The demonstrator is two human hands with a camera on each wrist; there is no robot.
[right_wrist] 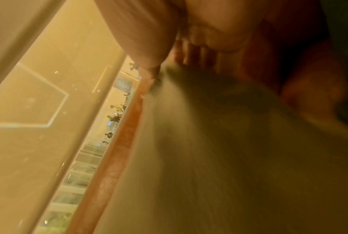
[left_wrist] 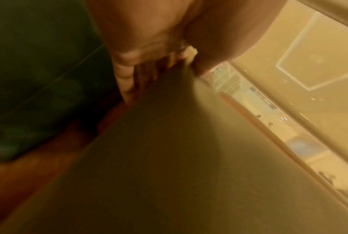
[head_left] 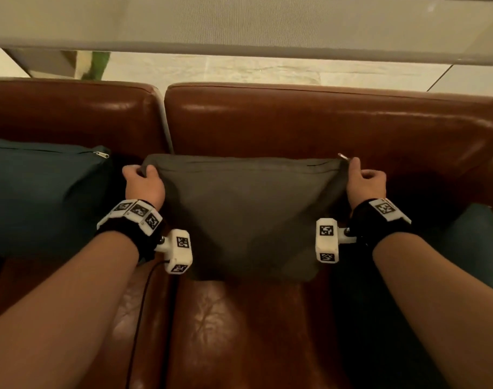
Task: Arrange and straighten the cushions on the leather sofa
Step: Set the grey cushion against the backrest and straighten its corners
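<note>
A dark grey cushion (head_left: pixel 245 214) stands against the backrest of the brown leather sofa (head_left: pixel 296 122), over its right seat. My left hand (head_left: pixel 140 178) pinches the cushion's top left corner. My right hand (head_left: pixel 363 179) pinches its top right corner, beside the zip pull. In the left wrist view the curled fingers (left_wrist: pixel 129 76) hold the grey cushion (left_wrist: pixel 179 158). The right wrist view is blurred: fingers (right_wrist: pixel 189 55) grip the grey cushion (right_wrist: pixel 219 158). A teal cushion (head_left: pixel 40 197) leans on the left seat.
Another teal cushion (head_left: pixel 475 242) lies at the right edge, partly hidden by my right forearm. Bare leather seat (head_left: pixel 239 332) stretches in front of the grey cushion. A pale ledge and window blind (head_left: pixel 239 23) run behind the sofa.
</note>
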